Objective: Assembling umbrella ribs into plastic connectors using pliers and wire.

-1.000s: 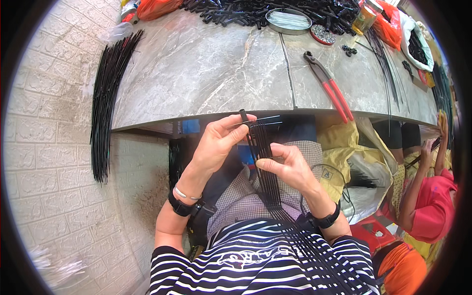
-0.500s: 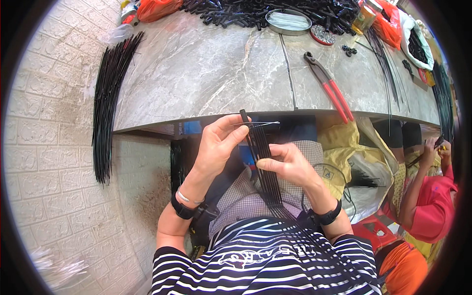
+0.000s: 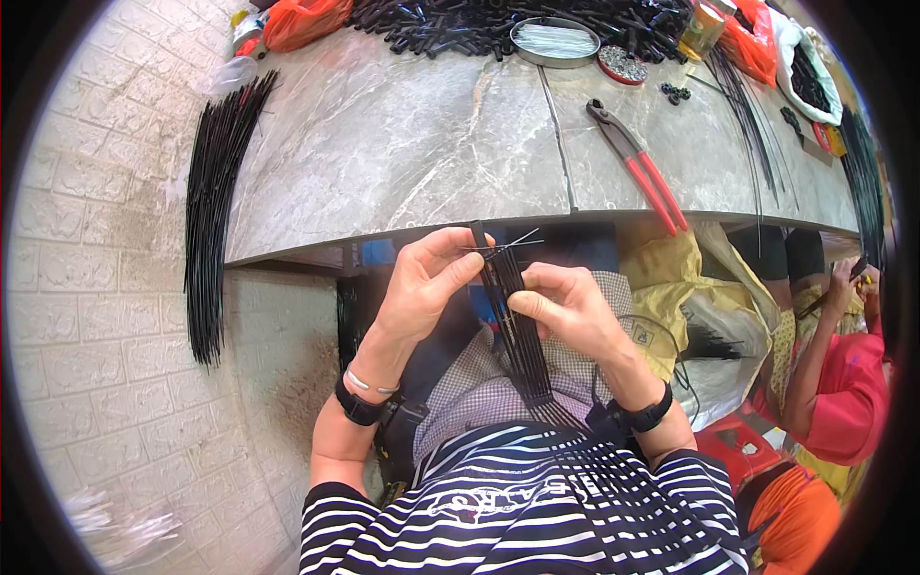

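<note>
A bundle of long black rods (image 3: 515, 321) runs from my lap up to the table's front edge. My left hand (image 3: 426, 283) pinches the bundle near its top, where a thin wire tie (image 3: 506, 245) crosses it with its ends sticking out. My right hand (image 3: 565, 309) grips the bundle a little lower, fingers curled around it. Both wrists wear dark bands. The lower end of the rods fans out over my striped shirt.
A grey marble table (image 3: 402, 144) carries red-handled pliers (image 3: 637, 163), a round metal tin (image 3: 554, 40), a pile of short black pieces (image 3: 450, 19) and orange bags. More black rods (image 3: 216, 192) lean at its left. Another person in pink (image 3: 843, 374) sits at right.
My left fingers have shifted slightly on the top of the bundle and the wire tie's ends now stick out more to the right. The bundle stays in place.
</note>
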`<state>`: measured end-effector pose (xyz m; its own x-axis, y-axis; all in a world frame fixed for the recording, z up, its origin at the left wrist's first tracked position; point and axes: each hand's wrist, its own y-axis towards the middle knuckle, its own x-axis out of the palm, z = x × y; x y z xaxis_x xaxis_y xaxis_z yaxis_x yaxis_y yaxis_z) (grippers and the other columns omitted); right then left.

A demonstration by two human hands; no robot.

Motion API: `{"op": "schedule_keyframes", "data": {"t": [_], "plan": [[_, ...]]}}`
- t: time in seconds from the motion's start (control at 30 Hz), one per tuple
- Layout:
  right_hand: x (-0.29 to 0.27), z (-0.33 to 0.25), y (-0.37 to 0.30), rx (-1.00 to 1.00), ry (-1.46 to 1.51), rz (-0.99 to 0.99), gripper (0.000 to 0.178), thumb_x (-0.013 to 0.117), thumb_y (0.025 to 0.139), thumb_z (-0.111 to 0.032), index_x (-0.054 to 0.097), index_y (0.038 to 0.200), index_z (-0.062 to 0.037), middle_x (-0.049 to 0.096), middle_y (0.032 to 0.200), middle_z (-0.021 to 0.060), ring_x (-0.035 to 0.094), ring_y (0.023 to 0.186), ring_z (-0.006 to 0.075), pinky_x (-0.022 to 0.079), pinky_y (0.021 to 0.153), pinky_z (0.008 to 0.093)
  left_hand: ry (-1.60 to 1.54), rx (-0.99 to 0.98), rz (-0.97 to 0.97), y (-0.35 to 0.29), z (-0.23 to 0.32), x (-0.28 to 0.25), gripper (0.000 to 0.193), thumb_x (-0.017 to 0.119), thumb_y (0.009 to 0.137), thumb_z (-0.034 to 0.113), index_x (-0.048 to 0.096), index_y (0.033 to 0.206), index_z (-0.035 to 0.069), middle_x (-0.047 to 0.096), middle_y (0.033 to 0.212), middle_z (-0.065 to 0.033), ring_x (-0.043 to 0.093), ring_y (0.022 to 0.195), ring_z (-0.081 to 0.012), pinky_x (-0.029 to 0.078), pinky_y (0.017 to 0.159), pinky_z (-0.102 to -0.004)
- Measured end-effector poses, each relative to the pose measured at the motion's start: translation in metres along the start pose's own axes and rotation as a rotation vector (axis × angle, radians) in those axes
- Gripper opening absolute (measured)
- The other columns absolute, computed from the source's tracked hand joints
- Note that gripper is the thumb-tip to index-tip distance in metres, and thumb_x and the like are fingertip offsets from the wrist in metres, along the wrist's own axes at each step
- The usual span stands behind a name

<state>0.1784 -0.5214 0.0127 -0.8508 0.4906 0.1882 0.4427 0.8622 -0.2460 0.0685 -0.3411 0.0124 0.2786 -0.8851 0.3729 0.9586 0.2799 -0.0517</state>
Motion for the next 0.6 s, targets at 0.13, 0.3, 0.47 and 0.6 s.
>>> {"op": "schedule_keyframes", "data": {"t": [0.13, 0.3, 0.47, 0.6], "plan": [[-0.005, 0.011, 0.003, 0.029, 0.145, -0.123, 0.016, 0.068, 0.089, -0.016, 0.070, 0.090, -0.0003, 0.060, 0.069, -0.0031, 0.052, 0.054, 0.0026, 0.042, 0.046, 0.0187, 0.003, 0.027, -0.046, -0.003, -0.003, -0.002, 0.029, 0.062, 0.092, 0.010, 0.059, 0.117, -0.003, 0.064, 0.110, -0.0113, 0.063, 0.098, -0.0185, 0.051, 0.088, -0.0339], [-0.003, 0.015, 0.003, 0.045, 0.194, -0.137, 0.015, 0.067, 0.089, -0.014, 0.070, 0.089, -0.0002, 0.060, 0.067, -0.0030, 0.052, 0.052, 0.0025, 0.041, 0.045, 0.0185, -0.123, 0.035, -0.114, -0.004, -0.012, -0.009, 0.030, 0.062, 0.092, 0.010, 0.058, 0.118, -0.003, 0.062, 0.112, -0.0109, 0.062, 0.097, -0.0184, 0.051, 0.088, -0.0339], [-0.001, 0.016, 0.006, 0.023, 0.147, -0.081, 0.014, 0.068, 0.088, -0.014, 0.071, 0.089, -0.0006, 0.060, 0.067, -0.0027, 0.052, 0.052, 0.0026, 0.041, 0.045, 0.0187, -0.131, 0.025, -0.103, 0.000, -0.011, -0.013, 0.030, 0.061, 0.093, 0.011, 0.059, 0.120, -0.001, 0.063, 0.112, -0.0095, 0.062, 0.100, -0.0179, 0.051, 0.089, -0.0340], [-0.001, 0.020, 0.011, 0.043, 0.135, -0.068, 0.016, 0.070, 0.087, -0.016, 0.070, 0.090, 0.0004, 0.061, 0.068, -0.0024, 0.052, 0.052, 0.0029, 0.041, 0.045, 0.0189, -0.134, 0.007, -0.121, 0.001, -0.015, -0.020, 0.030, 0.061, 0.092, 0.011, 0.059, 0.121, 0.000, 0.064, 0.114, -0.0096, 0.062, 0.103, -0.0180, 0.050, 0.090, -0.0345]]}}
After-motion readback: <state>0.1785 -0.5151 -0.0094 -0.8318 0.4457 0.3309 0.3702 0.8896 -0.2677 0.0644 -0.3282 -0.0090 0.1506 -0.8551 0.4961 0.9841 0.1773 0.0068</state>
